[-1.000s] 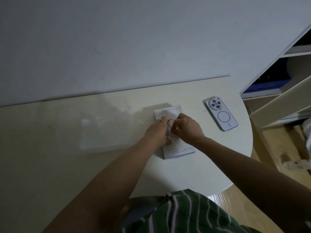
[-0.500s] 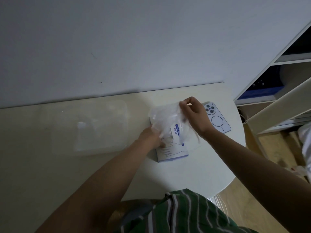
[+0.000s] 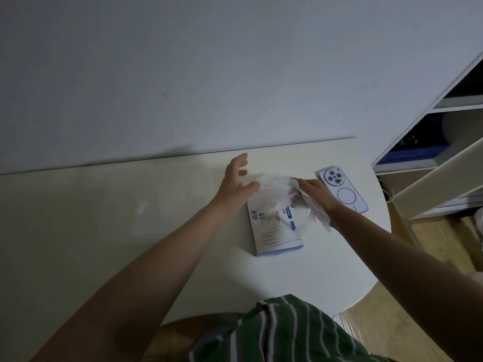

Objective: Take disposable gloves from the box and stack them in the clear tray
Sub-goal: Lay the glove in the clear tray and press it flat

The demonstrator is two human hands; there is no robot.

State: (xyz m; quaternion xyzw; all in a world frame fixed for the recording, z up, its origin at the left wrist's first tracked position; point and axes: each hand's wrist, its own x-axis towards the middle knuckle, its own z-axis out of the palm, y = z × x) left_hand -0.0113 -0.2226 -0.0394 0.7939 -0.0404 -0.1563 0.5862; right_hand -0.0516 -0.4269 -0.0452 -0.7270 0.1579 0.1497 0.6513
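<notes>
A plain pale wall (image 3: pixel 209 74) fills the upper half of the view, and a white table (image 3: pixel 326 270) with a rounded right end stands against it. An open white shelving unit (image 3: pixel 428 184) stands at the right, cut off by the frame edge, its contents too dark to identify. A green striped garment (image 3: pixel 282 333) shows at the bottom edge, with both bare forearms reaching forward over the table. The clear tray (image 3: pixel 170 205) sits on the left part of the table, well apart from the box; its outline is faint and its contents cannot be made out. The glove box (image 3: pixel 271 236) lies flat at table centre, printed in blue with Chinese characters reading sideways and a line drawing of a glove; the small blue labels are too small to read. A pale phone (image 3: pixel 342 190) lies face down just right of the box, showing a round camera cluster and a ring marking. One thin translucent disposable glove (image 3: pixel 274 194) is held above the far end of the box, hiding that end. The right hand (image 3: pixel 317 194) pinches the glove's right side in curled fingers, loose film hanging past the wrist. The left hand (image 3: pixel 235 181) is spread wide, fingers pointing toward the wall, thumb against the glove's left edge; no grip is visible there.
</notes>
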